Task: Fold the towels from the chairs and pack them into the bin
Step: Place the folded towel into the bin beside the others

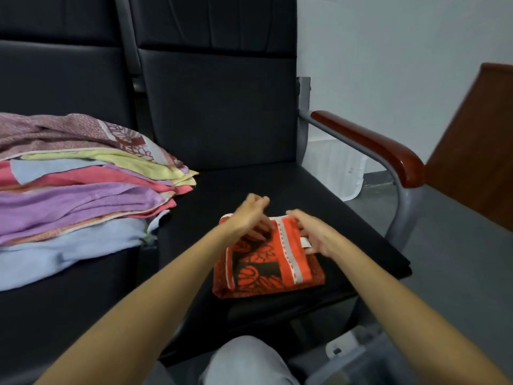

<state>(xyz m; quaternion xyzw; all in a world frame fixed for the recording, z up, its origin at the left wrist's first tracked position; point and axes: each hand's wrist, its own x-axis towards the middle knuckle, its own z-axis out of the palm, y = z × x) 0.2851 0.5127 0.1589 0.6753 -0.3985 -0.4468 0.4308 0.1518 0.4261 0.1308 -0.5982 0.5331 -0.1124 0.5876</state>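
Observation:
A folded orange towel (pixel 270 266) with a black and white pattern lies on the seat of the right black chair (pixel 222 190). My left hand (pixel 251 216) rests on its far left part, fingers spread on the cloth. On the towel's far right edge sits my right hand (pixel 315 236), fingers curled over the fold. A pile of unfolded towels (pixel 77 187) in purple, pink, yellow and light blue covers the left chair's seat. A translucent bin (pixel 369 362) shows at the bottom right, blurred.
The right chair has a reddish wooden armrest (pixel 372 145) on a grey metal frame. A brown wooden panel (pixel 477 151) stands at the far right. My knee in light trousers (pixel 244 362) is at the bottom centre. White wall and grey floor lie behind.

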